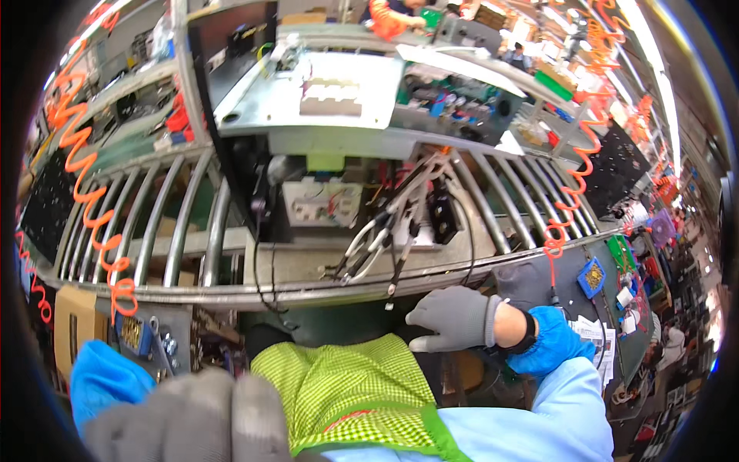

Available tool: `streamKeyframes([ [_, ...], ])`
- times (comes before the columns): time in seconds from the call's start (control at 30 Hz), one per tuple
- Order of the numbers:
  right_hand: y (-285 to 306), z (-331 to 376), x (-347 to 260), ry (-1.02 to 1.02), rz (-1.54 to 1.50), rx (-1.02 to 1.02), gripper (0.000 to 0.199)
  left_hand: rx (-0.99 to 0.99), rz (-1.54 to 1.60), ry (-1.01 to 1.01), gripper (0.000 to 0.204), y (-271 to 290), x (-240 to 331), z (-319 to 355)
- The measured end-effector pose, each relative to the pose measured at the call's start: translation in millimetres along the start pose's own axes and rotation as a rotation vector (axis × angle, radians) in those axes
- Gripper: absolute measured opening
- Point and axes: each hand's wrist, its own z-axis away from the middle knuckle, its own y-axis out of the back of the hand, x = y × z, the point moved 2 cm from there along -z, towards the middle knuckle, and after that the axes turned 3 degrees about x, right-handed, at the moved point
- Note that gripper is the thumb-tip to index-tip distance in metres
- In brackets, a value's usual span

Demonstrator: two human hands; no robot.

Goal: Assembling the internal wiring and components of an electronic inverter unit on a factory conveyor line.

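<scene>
My right hand (460, 319), in a grey glove, hovers near the front edge of the roller conveyor. Its thumb and fingers are apart, and no object shows in it. Very close and blurred, my grey-gloved left hand (192, 422) is raised at the lower left. Its fingers lie side by side; their tips and anything they may hold cannot be made out. Ahead on the conveyor stands an opened metal cabinet (289, 142) with wiring inside. A bundle of black and white cables (400, 208) hangs out over its front edge, nearest to my right hand.
Metal rollers (181, 223) run to both sides of the cabinet. Orange coiled hoses (96, 219) hang at left and right. A cardboard box (77, 323) and a blue parts bin (135, 334) sit at lower left. Another blue bin (591, 277) and papers (596, 343) lie at right.
</scene>
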Motion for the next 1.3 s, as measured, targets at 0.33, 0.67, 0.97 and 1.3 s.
streamKeyframes([
  [0.33, -30.0, 28.5, 176.8, -0.660, -0.116, 0.738, 0.062, -0.332, 0.888, -0.467, 0.048, -204.6, 43.2, -83.5],
  [0.67, -56.4, -21.8, 278.3, -0.892, -0.589, 0.683, 0.080, 0.286, 0.974, 0.110, 0.078, -381.7, 153.3, -233.3],
  [0.97, -86.7, -61.6, 290.7, -0.886, -0.497, 0.777, 0.053, 0.292, 0.781, 0.555, 0.084, -375.7, 85.3, -204.5],
  [1.3, -83.9, -74.4, 266.3, -0.822, -0.549, 0.736, 0.049, 0.029, 0.749, 0.943, 0.085, -398.0, 68.5, -230.9],
])
